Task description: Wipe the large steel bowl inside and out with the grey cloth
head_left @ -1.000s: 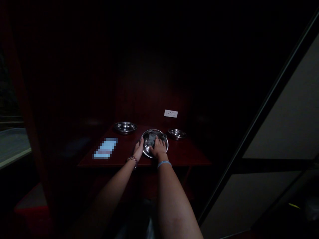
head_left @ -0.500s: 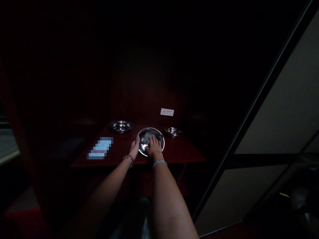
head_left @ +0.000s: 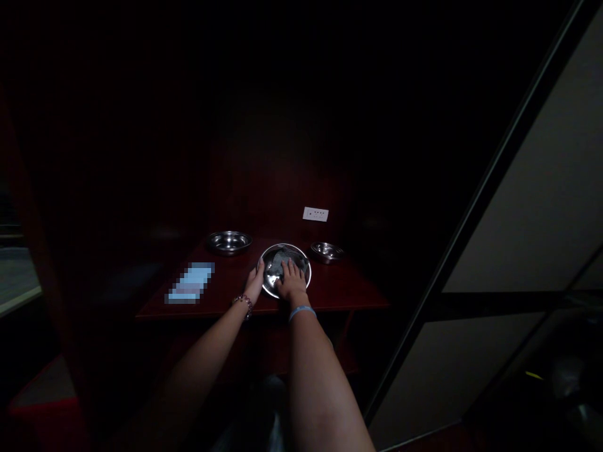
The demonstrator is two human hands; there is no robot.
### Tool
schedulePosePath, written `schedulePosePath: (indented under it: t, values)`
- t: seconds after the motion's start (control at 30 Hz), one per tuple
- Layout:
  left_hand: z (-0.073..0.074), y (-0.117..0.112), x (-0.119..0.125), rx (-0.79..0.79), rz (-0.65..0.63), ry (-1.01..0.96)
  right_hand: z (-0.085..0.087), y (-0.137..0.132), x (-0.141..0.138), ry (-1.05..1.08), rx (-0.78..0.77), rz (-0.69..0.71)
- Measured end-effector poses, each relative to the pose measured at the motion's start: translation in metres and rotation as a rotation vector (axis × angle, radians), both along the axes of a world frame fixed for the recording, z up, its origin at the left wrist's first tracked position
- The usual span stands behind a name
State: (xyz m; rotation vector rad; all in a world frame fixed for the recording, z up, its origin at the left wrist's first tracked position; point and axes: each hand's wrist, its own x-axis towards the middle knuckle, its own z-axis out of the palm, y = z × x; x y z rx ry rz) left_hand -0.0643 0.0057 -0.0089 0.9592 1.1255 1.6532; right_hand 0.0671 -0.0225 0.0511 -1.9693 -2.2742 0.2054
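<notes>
On the red table (head_left: 343, 289) at twelve o'clock, your right hand (head_left: 292, 284) presses a grey cloth (head_left: 277, 259) into the steel plate (head_left: 303, 263), fingers spread flat and clasping nothing. Your left hand (head_left: 255, 282) rests against the plate's nine o'clock rim, fingers straight. A wide bowl (head_left: 228, 241) sits at ten, a small bowl (head_left: 326, 252) at two.

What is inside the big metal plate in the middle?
A grey cloth lies in the metal plate, with the right hand resting on it. The plate's surface beneath them is hidden.
</notes>
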Motion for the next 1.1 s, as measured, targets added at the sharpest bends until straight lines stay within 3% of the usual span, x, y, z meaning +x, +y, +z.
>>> schedulePosePath:
  t: [0.43,0.8,1.1]
  values:
    - [0.016,-0.01,0.002,-0.117,0.006,0.009,0.008,-0.007,-0.001,-0.079,0.023,-0.05]
    - [-0.006,0.005,-0.001,0.001,-0.014,0.017,0.007,0.0,-0.02,0.025,0.161,-0.169]
    - [-0.005,0.002,-0.002,0.005,0.012,0.013,0.008,-0.003,-0.008,0.054,0.17,-0.1]
